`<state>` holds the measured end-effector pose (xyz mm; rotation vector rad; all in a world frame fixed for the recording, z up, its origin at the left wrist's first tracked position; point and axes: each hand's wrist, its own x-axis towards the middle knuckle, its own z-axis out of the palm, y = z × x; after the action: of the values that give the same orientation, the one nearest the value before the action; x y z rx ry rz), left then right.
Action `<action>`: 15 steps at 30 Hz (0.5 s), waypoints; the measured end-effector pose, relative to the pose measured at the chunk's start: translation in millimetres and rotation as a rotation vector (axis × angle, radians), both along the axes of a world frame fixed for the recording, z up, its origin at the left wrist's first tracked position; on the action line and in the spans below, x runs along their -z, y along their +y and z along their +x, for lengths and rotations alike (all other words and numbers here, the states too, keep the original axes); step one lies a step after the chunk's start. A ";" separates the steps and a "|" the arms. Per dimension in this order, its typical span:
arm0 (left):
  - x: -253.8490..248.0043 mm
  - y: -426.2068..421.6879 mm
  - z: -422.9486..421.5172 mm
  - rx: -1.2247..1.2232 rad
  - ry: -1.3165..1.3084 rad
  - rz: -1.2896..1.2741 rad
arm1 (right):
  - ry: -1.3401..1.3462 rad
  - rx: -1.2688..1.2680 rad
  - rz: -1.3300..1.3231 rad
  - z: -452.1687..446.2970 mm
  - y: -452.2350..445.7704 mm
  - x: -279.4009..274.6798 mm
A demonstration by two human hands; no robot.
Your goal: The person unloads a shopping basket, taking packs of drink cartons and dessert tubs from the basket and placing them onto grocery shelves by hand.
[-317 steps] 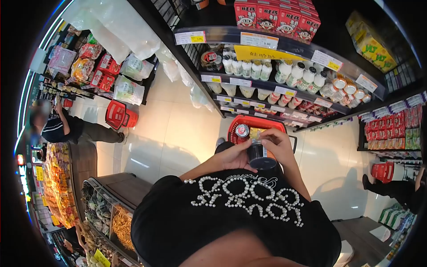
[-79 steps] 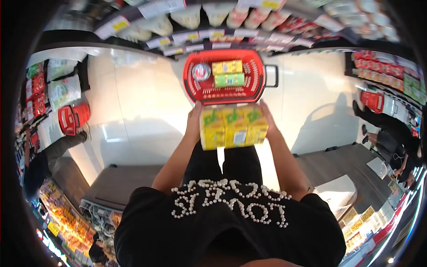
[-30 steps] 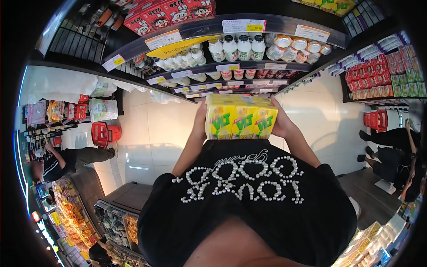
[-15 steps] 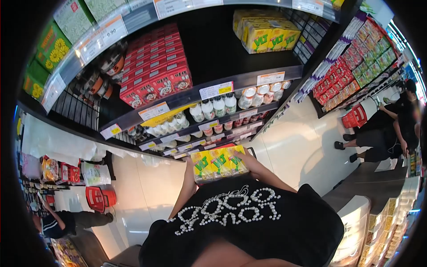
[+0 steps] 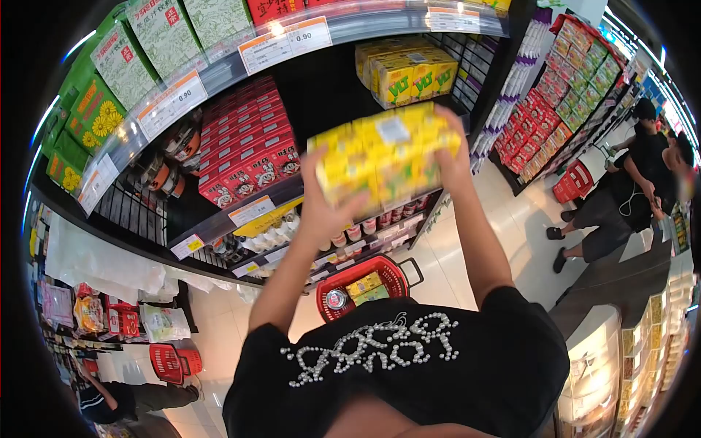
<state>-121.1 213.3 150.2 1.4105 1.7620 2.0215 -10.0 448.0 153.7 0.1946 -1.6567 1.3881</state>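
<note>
A shrink-wrapped multipack of yellow VLT drink cartons (image 5: 387, 157), blurred by motion, is held up in front of the shelf. My left hand (image 5: 328, 191) grips its left end, fingers beneath and thumb at the side. Around the right end closes my right hand (image 5: 450, 150). Behind it, similar yellow VLT packs (image 5: 412, 79) sit at the right of the dark shelf. To the left are stacked red carton packs (image 5: 248, 153). Below my hands, a red shopping basket (image 5: 328, 282) contains a yellow pack (image 5: 364, 283), a green item (image 5: 374, 294) and a round silver-topped container (image 5: 336, 298).
White bottles (image 5: 281, 232) fill a lower shelf. Green and white drink packs (image 5: 166, 36) line the upper shelf, above price labels (image 5: 285, 45). At right, people (image 5: 635, 175) stand beside another red basket (image 5: 573, 182). A person (image 5: 109, 400) is near a red basket (image 5: 166, 363) at left.
Both hands have raised the yellow carton pack from near my chest up and forward to the shelf. The red basket beneath has come into view.
</note>
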 end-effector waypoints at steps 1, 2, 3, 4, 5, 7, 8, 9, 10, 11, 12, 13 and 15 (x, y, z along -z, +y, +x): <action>-18.5 17.6 -16.4 -0.062 0.131 -0.033 | 0.048 0.082 0.069 -17.0 19.6 -11.3; -29.3 36.5 -31.6 -0.095 0.212 0.002 | 0.056 0.131 0.083 -32.9 37.7 -19.8; -37.4 52.4 -44.0 -0.131 0.293 0.037 | 0.066 0.178 0.096 -46.8 51.7 -25.2; -40.2 66.1 -55.3 -0.145 0.305 0.060 | 0.104 0.195 0.115 -57.6 60.8 -30.3; -37.4 80.1 -66.9 -0.158 0.320 0.081 | 0.145 0.212 0.131 -67.2 68.5 -34.5; -27.4 102.4 -81.6 -0.203 0.342 0.088 | 0.173 0.287 0.184 -84.2 84.5 -35.9; -19.5 108.2 -85.4 -0.190 0.286 0.034 | 0.156 0.348 0.214 -90.9 92.7 -30.3; -15.5 113.3 -87.1 -0.175 0.231 -0.019 | 0.139 0.413 0.245 -95.9 102.2 -25.1; -16.1 117.7 -90.7 -0.109 0.138 -0.050 | -0.015 0.487 0.224 -92.2 106.2 -17.5; -17.4 123.4 -95.2 -0.112 0.139 -0.072 | 0.033 0.529 0.251 -95.3 111.0 -11.8; -21.4 127.1 -94.5 -0.114 0.135 -0.095 | -0.063 0.583 0.212 -87.8 104.3 -18.6; -25.1 128.4 -90.1 -0.120 0.124 -0.121 | -0.168 0.631 0.171 -78.7 92.9 -23.9; -36.8 128.6 -80.4 -0.037 -0.129 -0.129 | -0.087 0.744 0.270 -75.3 88.4 -18.3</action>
<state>-201.5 341.9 187.0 1.1917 1.8391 1.9292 -85.3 536.4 172.0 -0.3110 -1.7301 0.6201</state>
